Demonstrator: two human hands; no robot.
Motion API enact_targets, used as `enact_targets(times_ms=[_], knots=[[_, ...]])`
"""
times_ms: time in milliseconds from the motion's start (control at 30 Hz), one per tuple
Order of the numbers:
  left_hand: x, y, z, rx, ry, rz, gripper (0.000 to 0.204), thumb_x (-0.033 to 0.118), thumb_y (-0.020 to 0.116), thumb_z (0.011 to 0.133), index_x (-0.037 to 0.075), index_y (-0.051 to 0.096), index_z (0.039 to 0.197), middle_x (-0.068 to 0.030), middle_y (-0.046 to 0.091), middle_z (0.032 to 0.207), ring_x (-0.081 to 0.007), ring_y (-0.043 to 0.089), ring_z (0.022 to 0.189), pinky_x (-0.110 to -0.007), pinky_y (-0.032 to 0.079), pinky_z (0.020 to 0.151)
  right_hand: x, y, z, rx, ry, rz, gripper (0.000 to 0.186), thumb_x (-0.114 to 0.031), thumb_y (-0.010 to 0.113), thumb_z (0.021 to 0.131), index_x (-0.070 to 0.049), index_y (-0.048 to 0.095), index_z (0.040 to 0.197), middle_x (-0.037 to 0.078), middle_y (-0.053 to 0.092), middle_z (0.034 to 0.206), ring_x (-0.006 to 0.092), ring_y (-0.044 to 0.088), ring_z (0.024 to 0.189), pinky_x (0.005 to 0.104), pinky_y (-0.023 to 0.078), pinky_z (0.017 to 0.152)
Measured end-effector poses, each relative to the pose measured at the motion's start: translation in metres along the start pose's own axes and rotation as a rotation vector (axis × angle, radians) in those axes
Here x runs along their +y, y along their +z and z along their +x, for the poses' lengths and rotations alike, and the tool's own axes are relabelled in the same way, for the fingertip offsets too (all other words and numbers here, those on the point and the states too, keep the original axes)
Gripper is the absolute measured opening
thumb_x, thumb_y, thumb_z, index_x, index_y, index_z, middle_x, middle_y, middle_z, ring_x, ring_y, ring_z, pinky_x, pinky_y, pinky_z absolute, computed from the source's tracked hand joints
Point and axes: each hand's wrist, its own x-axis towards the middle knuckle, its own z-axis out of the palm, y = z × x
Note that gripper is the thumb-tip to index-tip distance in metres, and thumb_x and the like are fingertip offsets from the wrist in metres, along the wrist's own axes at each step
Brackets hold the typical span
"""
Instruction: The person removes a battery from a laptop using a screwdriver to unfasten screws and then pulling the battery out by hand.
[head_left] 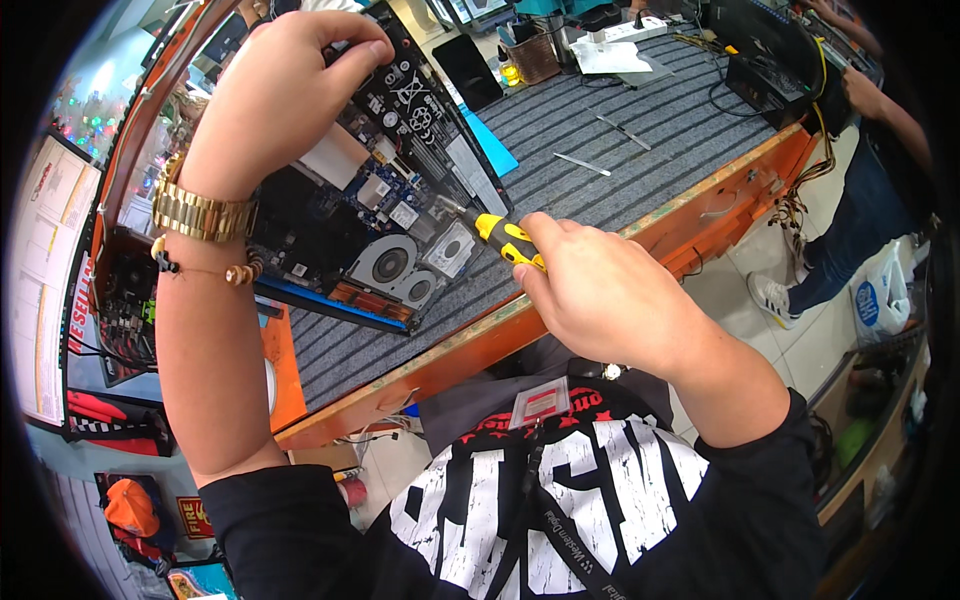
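My right hand [610, 285] is closed around the handle of a yellow and black screwdriver [508, 240]. Its shaft points left at the inside of an opened laptop [300, 232], which lies slanted on the ribbed grey mat. Near the tool's tip are a blue circuit board [372, 192] and a cooling fan [388, 265]. My left hand [275, 85] is above the laptop's far side, thumb and fingers pinched together over the edge of the black labelled battery [410, 95]. Whatever is between those fingertips is too small or hidden to tell.
Tweezers [622, 130] and a thin metal tool [582, 164] lie on the grey mat [560, 205]. Behind the laptop are a black phone [467, 72], a pen basket [532, 55] and a power strip [628, 30]. Another person [850, 200] stands right, beside black computer equipment [765, 80].
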Motion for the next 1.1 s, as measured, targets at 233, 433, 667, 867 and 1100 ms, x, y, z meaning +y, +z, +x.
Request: enact_targets(times_ms=[233, 433, 667, 867, 1100], knots=[[0.005, 0.0, 0.0, 0.006, -0.043, 0.038, 0.03, 0.027, 0.071, 0.109, 0.002, 0.083, 0.119, -0.014, 0.085, 0.105, -0.0263, 0.08, 0.096, -0.038, 0.06, 0.092, 0.0, 0.001, 0.0, 0.004, -0.008, 0.006, 0.028, -0.019, 0.064, 0.111, 0.007, 0.058, 0.12, 0.032, 0.074, 0.099, 0.0522, 0.073, 0.097, 0.0603, 0.057, 0.085], [0.004, 0.001, -0.001, 0.028, -0.026, 0.057, 0.03, 0.028, 0.071, 0.109, 0.002, 0.084, 0.118, -0.0143, 0.085, 0.105, -0.0272, 0.08, 0.095, -0.038, 0.06, 0.092, -0.007, 0.003, 0.002, 0.016, -0.031, -0.017, 0.027, -0.018, 0.061, 0.11, 0.009, 0.06, 0.109, 0.031, 0.075, 0.088, 0.052, 0.077, 0.084, 0.0599, 0.062, 0.079], [0.005, 0.001, -0.001, 0.027, -0.037, 0.062, 0.03, 0.027, 0.072, 0.108, 0.002, 0.084, 0.119, -0.015, 0.085, 0.105, -0.0285, 0.08, 0.095, -0.039, 0.06, 0.091, -0.012, 0.0, 0.003, -0.011, -0.011, -0.033, 0.026, -0.018, 0.062, 0.111, 0.007, 0.056, 0.11, 0.032, 0.073, 0.087, 0.0538, 0.073, 0.088, 0.0607, 0.059, 0.08], [0.003, 0.002, 0.0, 0.024, -0.024, 0.052, 0.03, 0.027, 0.071, 0.108, 0.002, 0.083, 0.119, -0.0145, 0.085, 0.105, -0.0269, 0.08, 0.097, -0.038, 0.06, 0.093, -0.012, 0.001, 0.004, -0.001, -0.031, -0.025, 0.026, -0.017, 0.062, 0.111, 0.008, 0.057, 0.108, 0.032, 0.072, 0.085, 0.0539, 0.073, 0.087, 0.0605, 0.058, 0.08], [-0.005, -0.001, 0.005, -0.035, -0.007, -0.02, 0.031, 0.027, 0.071, 0.11, 0.001, 0.083, 0.121, -0.0104, 0.085, 0.109, -0.0205, 0.08, 0.103, -0.035, 0.059, 0.098, -0.015, -0.002, 0.007, -0.019, -0.01, -0.024, 0.025, -0.016, 0.062, 0.11, 0.009, 0.058, 0.107, 0.033, 0.072, 0.083, 0.0545, 0.073, 0.087, 0.0607, 0.058, 0.08]])
